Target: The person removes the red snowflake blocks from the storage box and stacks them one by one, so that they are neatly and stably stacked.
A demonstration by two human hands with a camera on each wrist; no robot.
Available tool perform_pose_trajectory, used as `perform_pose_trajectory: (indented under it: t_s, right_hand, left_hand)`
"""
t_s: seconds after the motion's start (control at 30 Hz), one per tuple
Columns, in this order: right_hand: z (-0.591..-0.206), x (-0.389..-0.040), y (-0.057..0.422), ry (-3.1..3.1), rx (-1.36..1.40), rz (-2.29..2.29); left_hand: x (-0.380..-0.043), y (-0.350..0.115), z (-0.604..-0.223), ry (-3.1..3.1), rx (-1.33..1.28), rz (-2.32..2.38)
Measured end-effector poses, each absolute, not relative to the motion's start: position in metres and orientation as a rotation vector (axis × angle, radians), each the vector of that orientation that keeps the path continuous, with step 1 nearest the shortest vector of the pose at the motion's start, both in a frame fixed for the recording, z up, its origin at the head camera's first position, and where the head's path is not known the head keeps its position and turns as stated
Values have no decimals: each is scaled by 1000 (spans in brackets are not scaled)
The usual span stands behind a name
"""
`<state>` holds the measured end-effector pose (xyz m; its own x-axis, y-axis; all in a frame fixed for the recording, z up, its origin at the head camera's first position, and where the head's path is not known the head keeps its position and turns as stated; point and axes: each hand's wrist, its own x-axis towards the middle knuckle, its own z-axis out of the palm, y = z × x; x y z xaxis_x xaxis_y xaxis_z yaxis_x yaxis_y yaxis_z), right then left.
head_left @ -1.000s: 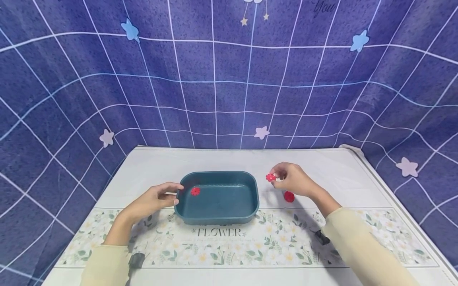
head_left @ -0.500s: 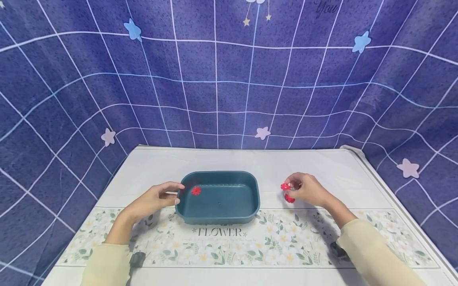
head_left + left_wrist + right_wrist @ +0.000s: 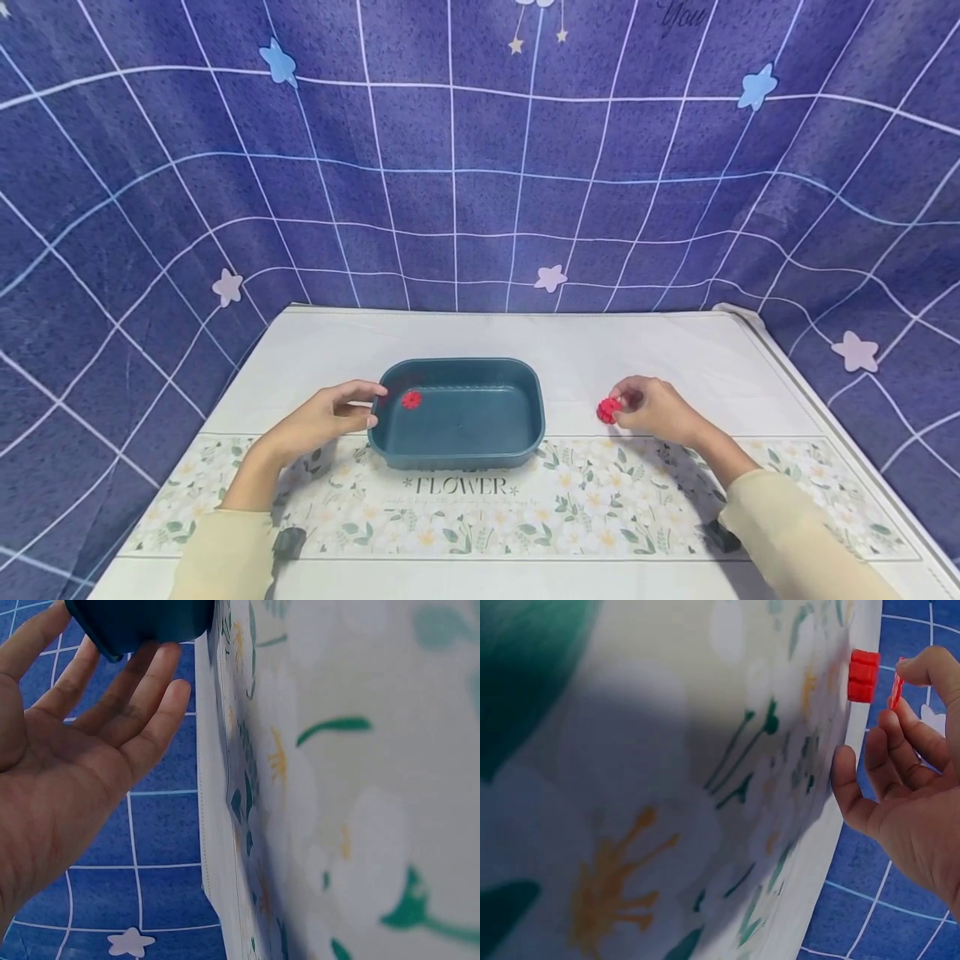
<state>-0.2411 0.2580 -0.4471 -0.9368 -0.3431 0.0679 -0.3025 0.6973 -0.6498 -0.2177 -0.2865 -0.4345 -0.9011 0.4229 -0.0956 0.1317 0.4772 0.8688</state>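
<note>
My right hand (image 3: 660,410) pinches a thin red notched disc (image 3: 897,684) between thumb and fingertips. Close by on the white table stands a short stack of similar red discs (image 3: 863,676). The right wrist view shows a narrow gap between the held disc and the stack; from the head the two overlap. On the other side, my left hand (image 3: 322,422) holds the left end of a dark teal rectangular tub (image 3: 457,460), fingertips at its rim. One more red disc (image 3: 411,400) lies inside the tub, toward its back left.
A white cloth with a floral band and the word FLOWER covers the table (image 3: 660,333). Blue curtain (image 3: 480,200) with a grid and stars hangs behind and at both sides.
My right hand has moved right and down with its red disc, from beside the tub to the red stack. The left hand and the tub have stayed in place.
</note>
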Motion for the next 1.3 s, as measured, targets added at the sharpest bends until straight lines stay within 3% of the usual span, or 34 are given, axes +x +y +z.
perform_pose_trajectory:
  t_s: [1.3]
  right_hand:
    - [-458,-245,256,2834,-561,-1095]
  left_hand:
    - [-217,-287,-435,2434,481,1393]
